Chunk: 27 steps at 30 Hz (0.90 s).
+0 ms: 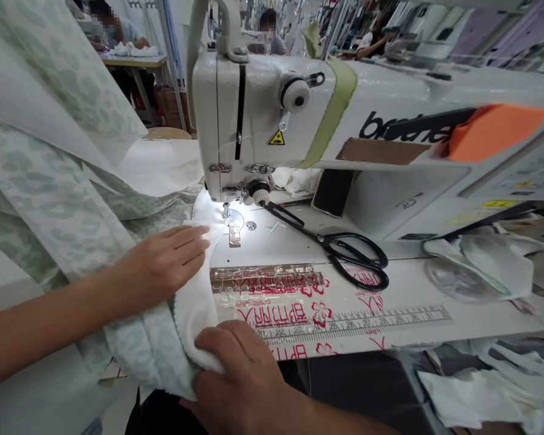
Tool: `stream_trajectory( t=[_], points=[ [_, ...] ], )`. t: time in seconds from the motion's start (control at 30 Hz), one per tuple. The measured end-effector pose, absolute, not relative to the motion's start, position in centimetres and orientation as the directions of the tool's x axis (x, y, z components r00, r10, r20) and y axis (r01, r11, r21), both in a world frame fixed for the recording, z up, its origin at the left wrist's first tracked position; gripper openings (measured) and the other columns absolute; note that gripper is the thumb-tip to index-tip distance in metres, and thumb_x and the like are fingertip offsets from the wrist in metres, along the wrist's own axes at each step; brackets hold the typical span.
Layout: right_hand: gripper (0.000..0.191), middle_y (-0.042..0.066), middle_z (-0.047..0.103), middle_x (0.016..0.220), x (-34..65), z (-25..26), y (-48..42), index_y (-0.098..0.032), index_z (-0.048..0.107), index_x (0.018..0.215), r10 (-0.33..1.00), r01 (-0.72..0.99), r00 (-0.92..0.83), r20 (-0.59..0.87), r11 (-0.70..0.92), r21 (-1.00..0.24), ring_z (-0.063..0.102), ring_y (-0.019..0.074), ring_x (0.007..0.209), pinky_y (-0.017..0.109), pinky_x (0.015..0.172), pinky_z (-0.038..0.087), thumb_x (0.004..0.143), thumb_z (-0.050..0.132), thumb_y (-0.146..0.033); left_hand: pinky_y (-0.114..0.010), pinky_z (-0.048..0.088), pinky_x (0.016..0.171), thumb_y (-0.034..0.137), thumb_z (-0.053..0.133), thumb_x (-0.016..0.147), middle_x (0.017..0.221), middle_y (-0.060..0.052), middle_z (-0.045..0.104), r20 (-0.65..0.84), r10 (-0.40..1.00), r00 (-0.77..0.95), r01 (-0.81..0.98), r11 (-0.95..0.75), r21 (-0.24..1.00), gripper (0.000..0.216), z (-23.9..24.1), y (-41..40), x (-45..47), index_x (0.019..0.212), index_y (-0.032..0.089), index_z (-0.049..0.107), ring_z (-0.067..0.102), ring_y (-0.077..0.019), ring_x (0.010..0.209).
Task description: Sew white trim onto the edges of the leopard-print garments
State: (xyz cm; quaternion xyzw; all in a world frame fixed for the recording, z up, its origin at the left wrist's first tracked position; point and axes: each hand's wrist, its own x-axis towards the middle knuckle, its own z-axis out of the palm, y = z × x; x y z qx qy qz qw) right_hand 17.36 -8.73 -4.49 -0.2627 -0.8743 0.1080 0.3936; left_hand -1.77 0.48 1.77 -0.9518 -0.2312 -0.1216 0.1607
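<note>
White fabric with a curved edge runs under the presser foot of a white sewing machine. Pale green spotted cloth lies along its left side and hangs over the table's front edge. My left hand rests flat on the white fabric just in front of the needle, fingers stretched out together. Nearer to me, my right hand pinches the fabric's edge between thumb and fingers; the thumb is partly hidden by the cloth.
Black scissors lie on the machine bed, right of the needle. A printed ruler strip runs along the table front. White scraps sit at the right, more below the edge. Other people work at tables behind.
</note>
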Motion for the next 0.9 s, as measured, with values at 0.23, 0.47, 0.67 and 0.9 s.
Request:
stream_trajectory(
  t=[0.23,0.47,0.67,0.9],
  points=[
    [0.026,0.003,0.053,0.082,16.8,-5.9,-8.3,-0.018,0.047,0.059,0.495,0.367,-0.536,0.684,0.866,-0.34,0.046,0.0158,0.073,0.03,0.058,0.036,0.081,0.056,-0.027,-0.043,0.041,0.104,0.002,0.041,0.084,0.125,-0.016,0.055,0.048,0.427,0.903,0.429,-0.888,-0.167,0.041,1.7,0.2,-3.3,0.124,0.008,0.049,0.047,-0.026,0.122],
    [0.013,0.004,0.058,0.075,20.2,-2.9,-7.9,-0.013,0.057,0.083,0.585,0.302,-0.562,0.585,0.803,-0.513,0.05,0.0127,0.071,0.024,0.064,0.047,0.089,0.049,-0.02,-0.04,0.041,0.105,0.004,0.037,0.088,0.126,-0.016,0.054,0.242,0.393,0.887,0.424,-0.902,-0.087,0.036,1.0,-0.8,-2.5,0.123,0.007,0.049,0.045,-0.0245,0.124],
    [0.032,0.001,0.051,0.058,20.3,-3.6,-7.7,-0.013,0.057,0.072,0.493,0.317,-0.631,0.599,0.869,-0.381,0.043,0.0113,0.053,0.024,0.049,0.04,0.093,0.034,-0.015,-0.046,0.047,0.098,0.0,0.033,0.084,0.124,-0.021,0.054,0.205,0.487,0.849,0.518,-0.843,-0.144,0.042,-0.2,-2.8,-0.4,0.122,0.001,0.05,0.046,-0.0313,0.122],
    [0.015,0.005,0.061,0.086,23.0,0.1,-3.7,-0.015,0.062,0.08,0.501,0.321,-0.768,0.398,0.839,-0.439,0.052,0.0144,0.074,0.027,0.066,0.046,0.088,0.051,-0.022,-0.042,0.042,0.105,0.006,0.037,0.091,0.125,-0.018,0.054,0.313,0.388,0.867,0.415,-0.909,-0.022,0.032,-0.6,-3.1,-2.1,0.119,0.002,0.053,0.038,-0.0283,0.129]
  ],
)
